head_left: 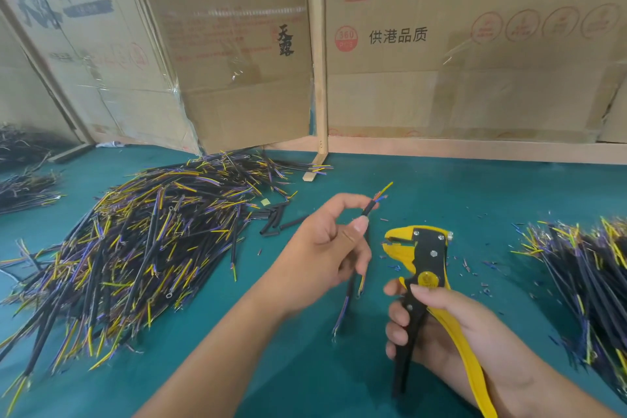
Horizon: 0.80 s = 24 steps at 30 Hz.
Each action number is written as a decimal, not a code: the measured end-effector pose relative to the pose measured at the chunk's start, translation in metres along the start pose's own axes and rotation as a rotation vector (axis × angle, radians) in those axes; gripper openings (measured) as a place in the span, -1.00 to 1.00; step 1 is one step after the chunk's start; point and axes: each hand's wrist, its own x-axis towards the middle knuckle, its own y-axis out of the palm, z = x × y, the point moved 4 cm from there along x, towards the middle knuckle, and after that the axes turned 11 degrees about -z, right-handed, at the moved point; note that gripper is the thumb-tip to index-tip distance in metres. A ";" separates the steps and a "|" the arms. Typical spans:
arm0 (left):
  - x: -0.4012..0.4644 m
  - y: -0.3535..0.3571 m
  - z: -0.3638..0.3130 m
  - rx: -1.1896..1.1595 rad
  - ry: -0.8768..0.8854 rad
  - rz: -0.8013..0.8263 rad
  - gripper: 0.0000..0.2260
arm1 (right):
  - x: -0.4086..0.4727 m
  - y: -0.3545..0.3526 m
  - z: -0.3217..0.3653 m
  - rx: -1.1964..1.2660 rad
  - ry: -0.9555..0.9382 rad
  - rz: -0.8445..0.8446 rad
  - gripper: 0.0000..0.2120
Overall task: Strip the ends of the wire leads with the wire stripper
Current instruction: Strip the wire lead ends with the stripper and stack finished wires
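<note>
Left hand [325, 248] raised over the green table mat [441, 190], thumb and forefinger pinching a black-sheathed cable [368, 209]; the other fingers curl loosely. Above the pinch, the cable's coloured leads [383, 192] fan out, yellow longest, orange and blue shorter. Below the palm the cable's other end hangs down, purple and yellow leads showing.

Right hand [441, 326], just right of and below the left, wraps its fingers round the handles of a yellow-and-black wire stripper [424, 268]. Tool head points up and left, near the left thumb but apart from the cable.

Left of the left hand: large heap of cables [142, 248]. Right of the right hand: second heap [583, 275]. Insulation scraps [475, 278] are scattered just right of the stripper. Cardboard boxes [475, 61] stand beyond both hands.
</note>
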 end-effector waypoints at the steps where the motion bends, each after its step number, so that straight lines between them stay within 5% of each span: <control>1: 0.000 0.001 0.001 0.019 -0.001 0.010 -0.87 | 0.000 -0.001 0.001 0.002 -0.020 0.020 -0.46; 24: 0.002 -0.001 0.008 0.254 0.092 -0.053 -0.88 | -0.017 0.012 0.014 0.011 -0.168 0.051 -0.43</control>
